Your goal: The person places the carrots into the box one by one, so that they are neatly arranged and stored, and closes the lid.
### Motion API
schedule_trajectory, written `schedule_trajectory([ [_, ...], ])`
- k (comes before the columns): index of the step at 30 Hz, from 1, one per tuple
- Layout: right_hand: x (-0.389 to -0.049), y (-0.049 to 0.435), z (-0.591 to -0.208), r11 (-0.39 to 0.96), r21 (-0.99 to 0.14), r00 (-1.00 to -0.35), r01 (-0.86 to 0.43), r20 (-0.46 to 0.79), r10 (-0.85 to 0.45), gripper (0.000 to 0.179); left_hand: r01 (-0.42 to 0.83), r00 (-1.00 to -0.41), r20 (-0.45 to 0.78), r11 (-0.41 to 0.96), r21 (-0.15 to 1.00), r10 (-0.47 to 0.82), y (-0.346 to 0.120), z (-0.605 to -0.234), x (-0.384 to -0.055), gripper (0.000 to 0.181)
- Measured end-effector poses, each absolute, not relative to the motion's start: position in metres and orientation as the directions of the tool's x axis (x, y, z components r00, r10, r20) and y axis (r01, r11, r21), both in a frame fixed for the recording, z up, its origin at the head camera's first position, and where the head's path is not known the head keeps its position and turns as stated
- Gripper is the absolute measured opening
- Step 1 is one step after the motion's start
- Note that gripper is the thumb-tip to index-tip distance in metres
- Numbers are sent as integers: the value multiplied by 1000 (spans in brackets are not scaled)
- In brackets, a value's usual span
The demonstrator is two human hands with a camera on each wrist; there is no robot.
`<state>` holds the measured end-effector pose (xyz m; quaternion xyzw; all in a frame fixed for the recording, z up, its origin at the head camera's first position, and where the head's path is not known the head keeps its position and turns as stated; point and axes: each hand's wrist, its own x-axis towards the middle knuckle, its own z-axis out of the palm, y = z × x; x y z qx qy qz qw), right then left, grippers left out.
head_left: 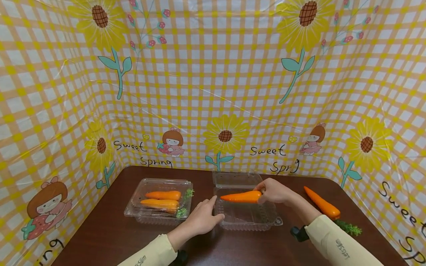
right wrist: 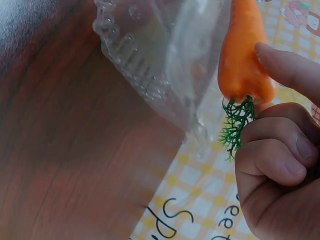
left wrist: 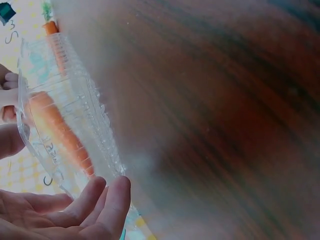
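Observation:
My right hand [head_left: 277,191] pinches an orange carrot [head_left: 240,197] near its thick end, thumb on its side. Green tops [right wrist: 239,122] hang from that end in the right wrist view. The carrot is over a clear plastic box [head_left: 237,217], its tip pointing left. Behind, the hinged lid [head_left: 235,179] stands raised. My left hand [head_left: 202,217] has its fingers extended at the box's left edge. In the left wrist view, two of its fingertips [left wrist: 119,187] are right at the clear plastic wall.
On the left, a closed clear box [head_left: 134,210] holds two carrots [head_left: 163,195] with green tops. Another carrot [head_left: 321,202] with a leafy top [head_left: 348,227] lies at the right of the brown table [head_left: 100,240]. A checked cloth [head_left: 199,92] surrounds the back and sides.

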<state>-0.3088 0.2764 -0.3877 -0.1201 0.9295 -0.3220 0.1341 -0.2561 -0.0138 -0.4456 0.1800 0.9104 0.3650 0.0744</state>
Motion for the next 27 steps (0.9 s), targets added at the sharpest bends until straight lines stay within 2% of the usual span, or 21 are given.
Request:
schedule_trajectory([
  [9, -317, 265, -407, 799, -569, -931, -194, -149, -332, 50, 279, -924, -5, 682, 676, 383, -13, -448, -260, 75],
  [19, -317, 255, -421, 902, -366, -952, -227, -111, -285, 40, 294, -923, 12, 683, 669, 385, -13, -447, -259, 76],
  [27, -315, 251, -423, 899, -387, -955, -207, -120, -271, 45, 293, -923, 11, 682, 670, 385, -14, -446, -258, 77],
])
